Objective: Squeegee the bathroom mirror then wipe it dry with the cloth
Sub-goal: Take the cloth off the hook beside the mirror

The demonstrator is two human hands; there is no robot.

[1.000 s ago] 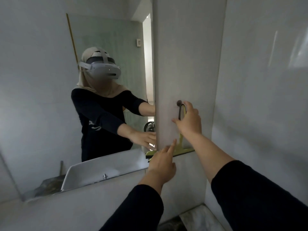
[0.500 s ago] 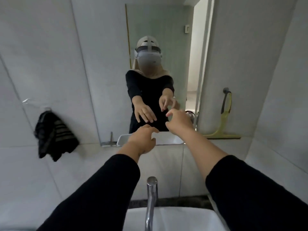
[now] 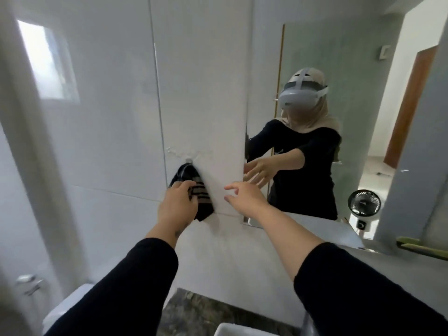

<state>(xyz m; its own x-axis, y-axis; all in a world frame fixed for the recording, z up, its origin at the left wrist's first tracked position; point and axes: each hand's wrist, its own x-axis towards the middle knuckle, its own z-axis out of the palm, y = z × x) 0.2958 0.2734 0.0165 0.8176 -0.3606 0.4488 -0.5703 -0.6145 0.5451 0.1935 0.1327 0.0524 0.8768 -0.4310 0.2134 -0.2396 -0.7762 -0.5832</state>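
Note:
A dark cloth with pale stripes [image 3: 202,197] hangs from a small wall hook [image 3: 188,161] on the white tiles left of the mirror [image 3: 315,49]. My left hand [image 3: 177,204] is closed on the cloth's left side, with fingers curled over it. My right hand [image 3: 244,195] hovers open and empty, fingers spread, beside the mirror's lower left corner and just right of the cloth. The yellow-green squeegee [image 3: 421,247] shows only its blade at the far right, at the mirror's bottom edge, away from both hands.
A white sink rim [image 3: 232,329] and a dark stone counter [image 3: 194,309] lie below my arms. A white toilet tank [image 3: 65,306] stands at the lower left under a window [image 3: 48,64]. The mirror reflects a person and a small black fan [image 3: 363,202].
My view has swung left from the squeegee to the cloth. My left hand has reached over and closed on the hanging cloth; my right hand followed, open.

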